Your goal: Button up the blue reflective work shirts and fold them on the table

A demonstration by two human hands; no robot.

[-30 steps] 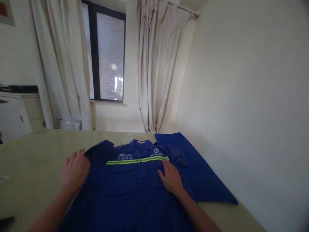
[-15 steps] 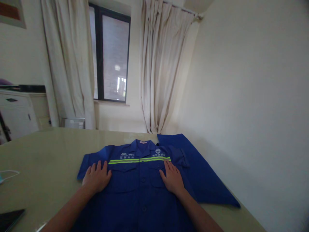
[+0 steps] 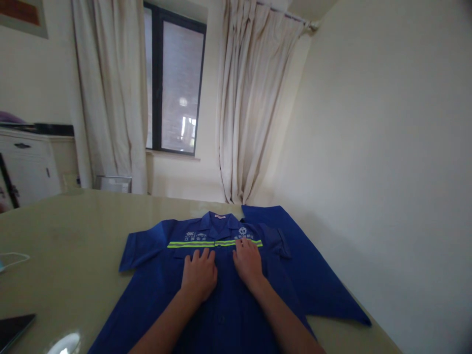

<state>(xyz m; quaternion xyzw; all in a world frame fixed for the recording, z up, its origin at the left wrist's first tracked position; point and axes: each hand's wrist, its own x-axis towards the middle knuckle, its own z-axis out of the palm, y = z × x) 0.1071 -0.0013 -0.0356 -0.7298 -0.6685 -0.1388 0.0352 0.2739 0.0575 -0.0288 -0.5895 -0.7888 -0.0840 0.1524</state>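
A dark blue short-sleeved work shirt (image 3: 221,295) lies front up on the table, its collar at the far end. White printing and a yellow-green reflective strip (image 3: 191,244) run across the chest. My left hand (image 3: 199,275) rests palm down on the chest just below the strip, fingers a little bent and apart. Palm down too, my right hand (image 3: 248,260) lies on the other side of the button front, its fingertips over the strip. Neither hand grips the cloth. The shirt's lower part runs out of view between my forearms.
Folded blue cloth (image 3: 309,270) lies to the right, partly under the shirt's sleeve, beside the wall. On the pale green table (image 3: 73,236) a dark flat object (image 3: 14,329) and a white looped cord (image 3: 18,255) sit at the left edge. Curtains and a window stand behind.
Both hands have moved inward over the shirt's chest, the left one to the right and the right one slightly left and up. The shirt keeps its place.
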